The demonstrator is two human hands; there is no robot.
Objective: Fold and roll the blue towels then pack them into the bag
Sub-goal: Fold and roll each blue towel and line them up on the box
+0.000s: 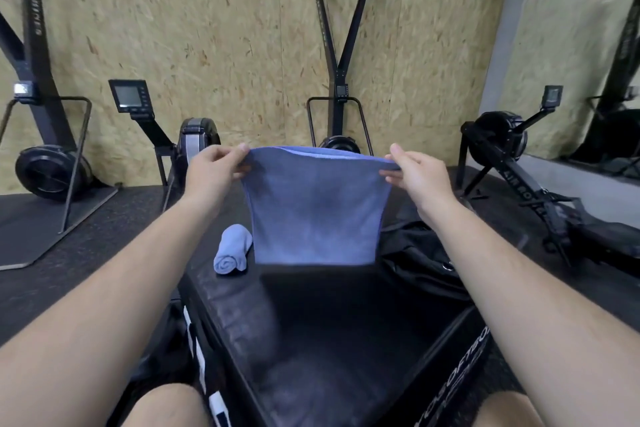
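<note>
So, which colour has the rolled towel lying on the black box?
Light blue, plain with no pattern: the rolled towel, seen in the head view.

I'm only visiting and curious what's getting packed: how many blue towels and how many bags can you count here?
Blue towels: 2, the held blue towel pinched by the left hand and right hand, and the rolled blue towel
Black bag: 1
Total: 3

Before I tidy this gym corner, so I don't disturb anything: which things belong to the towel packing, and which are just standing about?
In use: folded blue cloth towel pinched by left hand and right hand; rolled blue towel; black fabric bag; black padded box.
Just there: black rowing machines; black ski machines; wall mirror.
</note>
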